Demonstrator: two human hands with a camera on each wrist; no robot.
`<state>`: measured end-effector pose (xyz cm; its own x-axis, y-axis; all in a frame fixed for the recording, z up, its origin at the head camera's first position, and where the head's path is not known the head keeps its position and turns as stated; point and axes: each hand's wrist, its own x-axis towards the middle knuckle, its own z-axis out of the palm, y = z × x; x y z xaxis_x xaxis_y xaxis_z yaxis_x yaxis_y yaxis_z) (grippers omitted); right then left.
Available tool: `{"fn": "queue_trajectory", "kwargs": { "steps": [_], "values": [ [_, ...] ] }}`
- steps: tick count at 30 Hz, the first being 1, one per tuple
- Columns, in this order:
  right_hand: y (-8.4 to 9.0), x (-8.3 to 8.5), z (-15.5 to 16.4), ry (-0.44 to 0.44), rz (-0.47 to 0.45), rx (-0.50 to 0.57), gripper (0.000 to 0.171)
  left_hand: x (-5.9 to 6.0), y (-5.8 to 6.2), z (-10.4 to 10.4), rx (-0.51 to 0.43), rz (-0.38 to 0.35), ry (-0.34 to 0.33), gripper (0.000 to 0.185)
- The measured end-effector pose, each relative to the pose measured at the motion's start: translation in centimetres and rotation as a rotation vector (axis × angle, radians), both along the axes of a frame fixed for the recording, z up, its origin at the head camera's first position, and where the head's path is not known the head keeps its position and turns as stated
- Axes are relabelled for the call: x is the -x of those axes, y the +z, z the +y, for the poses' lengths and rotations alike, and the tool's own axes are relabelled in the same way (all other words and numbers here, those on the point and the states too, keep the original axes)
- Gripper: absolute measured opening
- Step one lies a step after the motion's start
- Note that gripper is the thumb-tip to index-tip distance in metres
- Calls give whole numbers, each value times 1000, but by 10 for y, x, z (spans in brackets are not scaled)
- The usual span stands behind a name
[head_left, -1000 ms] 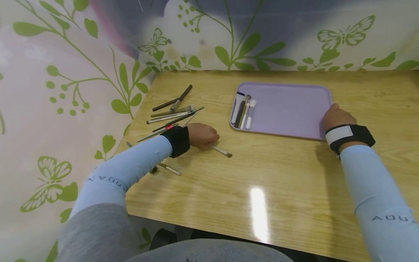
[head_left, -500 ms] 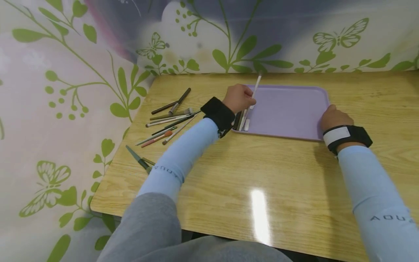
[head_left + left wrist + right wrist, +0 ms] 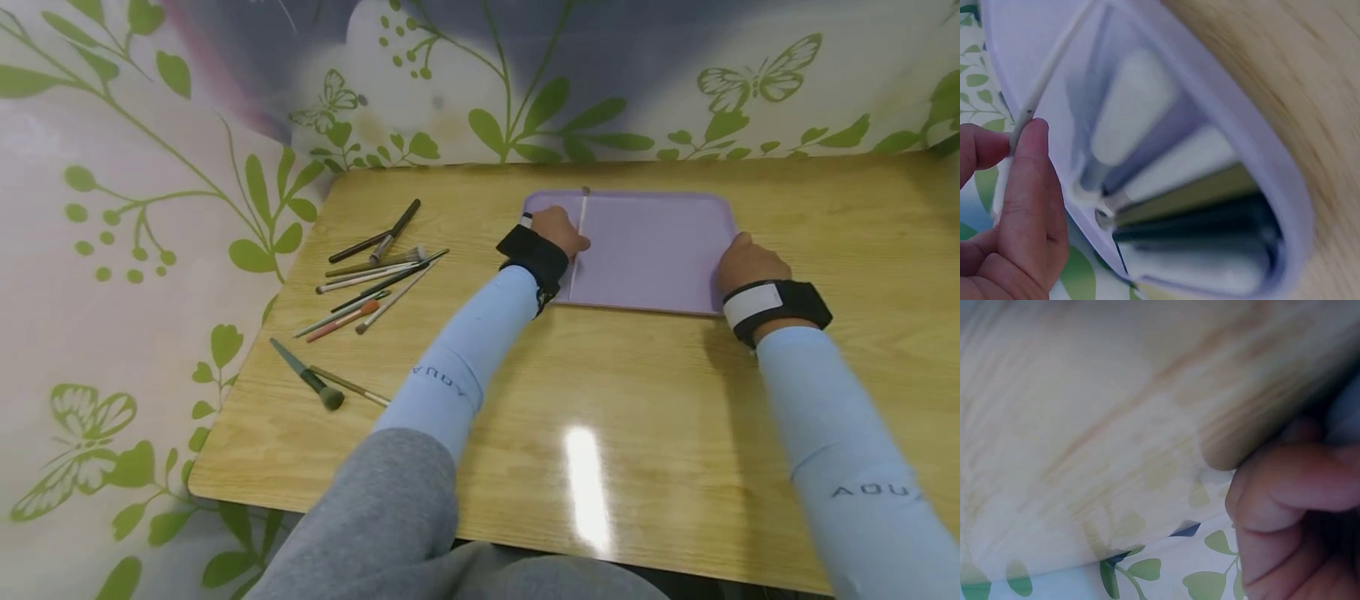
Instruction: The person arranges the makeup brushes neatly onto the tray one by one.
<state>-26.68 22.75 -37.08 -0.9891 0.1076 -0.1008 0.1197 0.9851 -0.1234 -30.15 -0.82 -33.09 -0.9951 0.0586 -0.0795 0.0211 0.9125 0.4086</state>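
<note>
Left hand (image 3: pixel 558 232) pinched slim brush (image 3: pixel 1041 87) between thumb and fingers, nearly closed. Brush lay at its right, long axis running front to back across tray (image 3: pixel 660 250); brush row (image 3: pixel 1191 195) just leftward. Right hand (image 3: pixel 752 265), farther off, curled on tray's right edge. Loose brushes (image 3: pixel 378 289) lay left on tabletop (image 3: pixel 675 400).

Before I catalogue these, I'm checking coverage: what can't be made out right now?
Left wrist: details of the white, olive and black brushes, blurred.
Left wrist: upper end of the thin white-handled brush, past the top edge.
Head: right end of the slim tan brush, behind the pale-blue sleeve.
Right wrist: part of the right hand, past the right edge.
</note>
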Motion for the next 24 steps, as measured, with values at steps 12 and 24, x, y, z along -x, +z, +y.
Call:
{"fn": "queue_trajectory", "kwargs": {
  "steps": [12,24],
  "values": [
    [2,-2,-3,23,-8,6,22,10,-22,-8,161,25,-54,23],
    [2,0,-1,16,-9,6,22,14,-32,-5,324,183,-190,13]
  ]
}}
